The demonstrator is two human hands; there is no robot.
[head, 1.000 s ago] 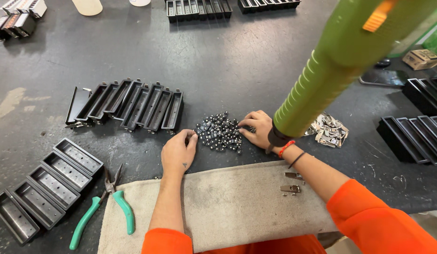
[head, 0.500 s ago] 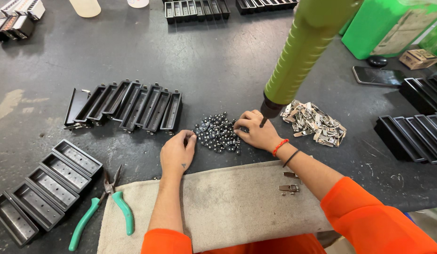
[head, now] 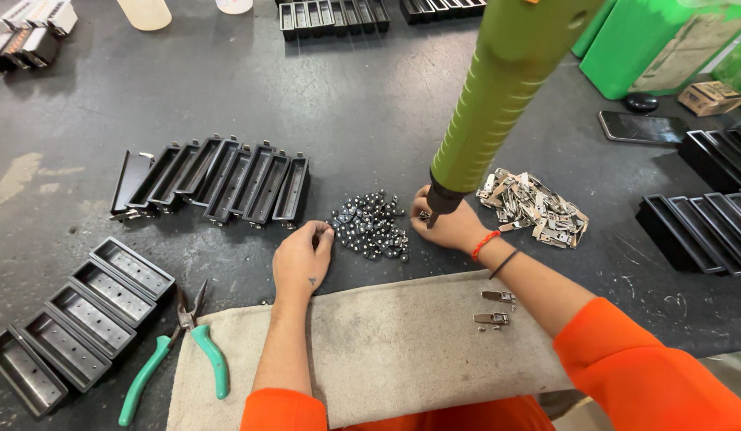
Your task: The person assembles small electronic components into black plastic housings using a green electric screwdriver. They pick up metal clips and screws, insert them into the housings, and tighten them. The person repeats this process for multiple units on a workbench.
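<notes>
A small heap of dark screws [head: 370, 227] lies on the dark workbench, between my two hands. My left hand [head: 301, 259] rests at the heap's left edge, its fingertips pinched on a screw. My right hand [head: 444, 227] is at the heap's right edge with its fingers curled around a screw. A green hanging power screwdriver [head: 506, 88] comes down from the top, and its black tip [head: 439, 206] sits right above my right hand. My sleeves are orange.
A row of black oblong housings [head: 219, 179] leans left of the screws; more lie flat at the lower left [head: 75, 311], on the right [head: 705, 223] and at the back. Metal clips [head: 534, 207], green-handled pliers [head: 183, 347], a beige mat [head: 386, 351], two latches [head: 494, 307], a phone [head: 638, 126].
The view has shifted, so the green screwdriver now hangs more upright with its tip over my right hand. My right hand has slid a little to the left edge of the clip pile.
</notes>
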